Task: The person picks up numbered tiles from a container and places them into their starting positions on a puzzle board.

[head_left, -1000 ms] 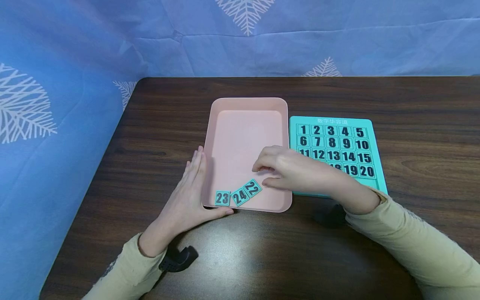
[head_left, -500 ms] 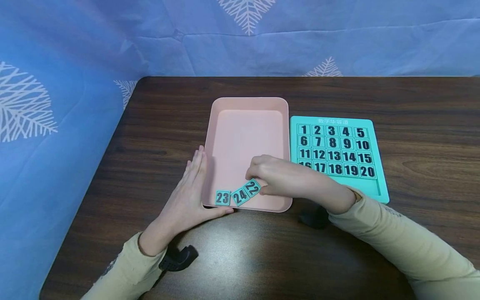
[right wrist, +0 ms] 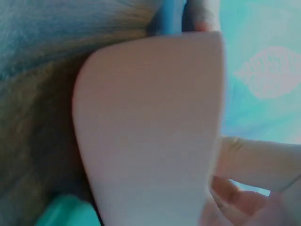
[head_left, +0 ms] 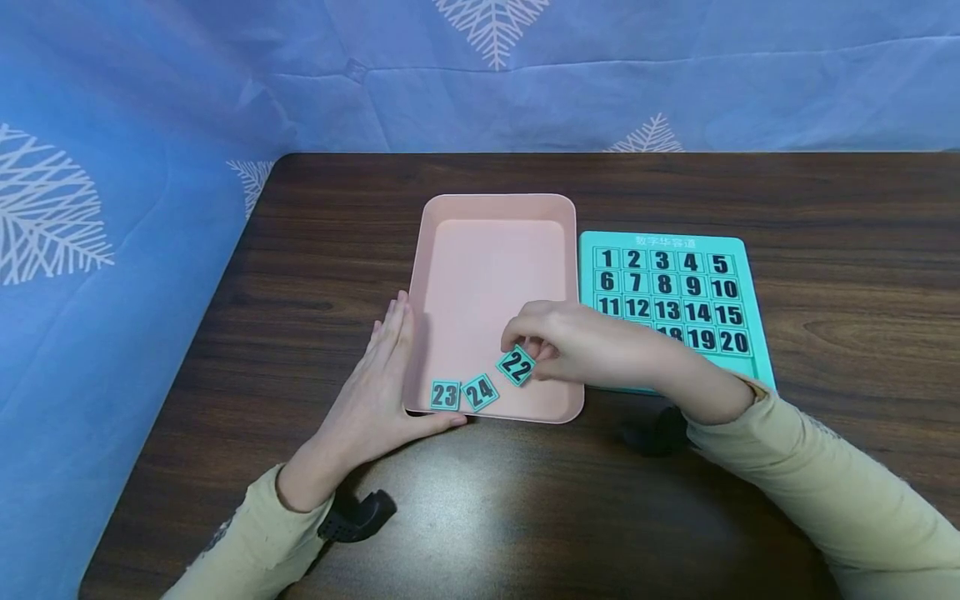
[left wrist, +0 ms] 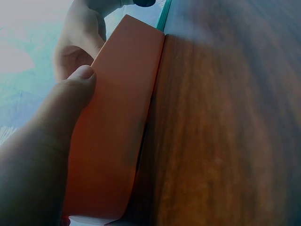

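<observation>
The right hand (head_left: pixel 581 346) fingers pinch tile 22 (head_left: pixel 516 366), lifted just above the pink tray (head_left: pixel 495 217), beside tiles 24 (head_left: pixel 480 392) and 23 (head_left: pixel 445 395). The left hand (head_left: pixel 375 392), fingers straight, braces the tray on the bench (head_left: pixel 300 250).

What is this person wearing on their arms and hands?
Both hands, the left hand and the right hand, are bare, with no gloves or rings visible. Each arm has a long, pale yellowish-tan sleeve reaching the wrist. A small black device sits under each wrist.
</observation>
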A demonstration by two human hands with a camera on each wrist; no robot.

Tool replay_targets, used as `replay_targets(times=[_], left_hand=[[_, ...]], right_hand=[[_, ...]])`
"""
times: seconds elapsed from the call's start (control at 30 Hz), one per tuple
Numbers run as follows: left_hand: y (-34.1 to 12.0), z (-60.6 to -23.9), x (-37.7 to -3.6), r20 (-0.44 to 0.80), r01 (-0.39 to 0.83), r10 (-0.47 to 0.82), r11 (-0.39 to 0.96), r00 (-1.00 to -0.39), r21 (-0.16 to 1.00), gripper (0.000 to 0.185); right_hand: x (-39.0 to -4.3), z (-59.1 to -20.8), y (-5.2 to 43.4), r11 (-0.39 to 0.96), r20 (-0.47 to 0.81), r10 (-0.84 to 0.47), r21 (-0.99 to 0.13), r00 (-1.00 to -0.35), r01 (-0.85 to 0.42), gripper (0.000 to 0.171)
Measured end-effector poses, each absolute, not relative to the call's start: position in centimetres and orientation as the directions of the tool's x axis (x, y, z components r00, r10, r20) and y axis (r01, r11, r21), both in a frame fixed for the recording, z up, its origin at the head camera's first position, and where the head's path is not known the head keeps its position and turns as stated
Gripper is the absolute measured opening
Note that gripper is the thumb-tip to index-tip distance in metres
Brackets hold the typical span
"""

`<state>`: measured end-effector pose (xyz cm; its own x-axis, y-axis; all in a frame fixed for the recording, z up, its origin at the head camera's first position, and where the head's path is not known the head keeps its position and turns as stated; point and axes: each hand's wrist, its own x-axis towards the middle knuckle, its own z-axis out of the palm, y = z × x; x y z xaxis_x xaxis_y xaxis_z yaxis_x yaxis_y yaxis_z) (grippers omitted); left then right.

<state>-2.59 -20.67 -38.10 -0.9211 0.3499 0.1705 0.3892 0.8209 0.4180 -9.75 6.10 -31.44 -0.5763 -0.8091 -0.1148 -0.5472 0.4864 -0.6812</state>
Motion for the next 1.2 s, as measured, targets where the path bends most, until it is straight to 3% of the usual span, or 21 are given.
replay_targets(times=[0.27,0.7,0.97,1.2], left_hand=[[-20.6,-38.0,-2.6,0.164,0.384,0.348,0.819,-0.923,0.427,0.128],[-20.6,-38.0,-2.7,0.155,0.379,0.346,0.824,-0.925,0.422,0.128],[-20.5,-38.0,-2.6,0.125,0.350,0.330,0.829,-0.936,0.437,0.129],[-20.5,-37.9,-2.6,0.121,0.349,0.330,0.832,-0.936,0.430,0.129]], right_hand=[[-9.8,-30.2,8.4,0.488,-0.058,-0.797,-0.647,-0.601,-0.585,0.028],[-10.4,-29.5,12.9,0.575,0.018,-0.715,-0.552,-0.699,-0.603,0.035],[-10.4,-30.5,15.3,0.662,-0.049,-0.671,-0.489,-0.740,-0.568,0.032],[-10.1,-31.1,16.4,0.659,-0.094,-0.686,-0.502,-0.722,-0.561,0.030]])
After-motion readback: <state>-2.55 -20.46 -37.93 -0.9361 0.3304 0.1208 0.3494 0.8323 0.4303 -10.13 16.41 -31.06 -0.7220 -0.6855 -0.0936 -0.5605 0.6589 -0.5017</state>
